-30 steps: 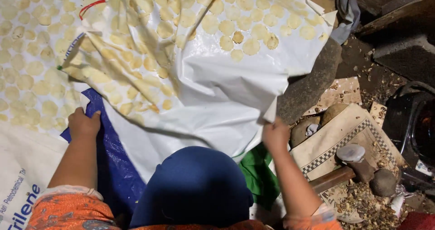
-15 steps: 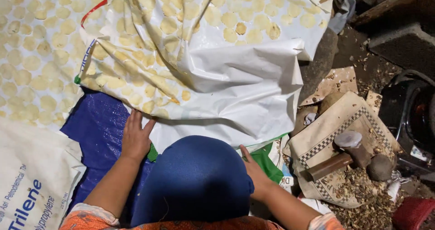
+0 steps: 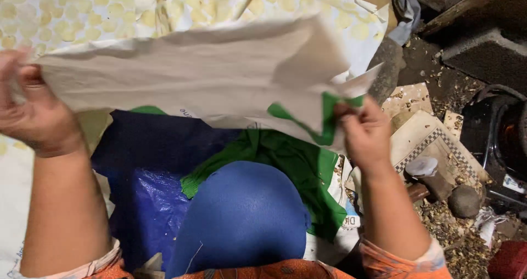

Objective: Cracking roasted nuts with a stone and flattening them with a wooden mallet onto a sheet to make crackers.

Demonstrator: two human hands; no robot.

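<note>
Holding a white sheet [image 3: 192, 76] stretched between both hands above the lap.
Left hand [image 3: 35, 111] grips one edge, fingers curled; right hand [image 3: 365, 133] pinches the green-trimmed corner. Blue tarp [image 3: 148, 202] and green cloth [image 3: 291, 163] lie beneath.

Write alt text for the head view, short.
Both hands lift a white woven sheet by its near edge: the left hand grips one corner, the right hand the green-printed corner. Below lie a blue tarp and green cloth.
</note>
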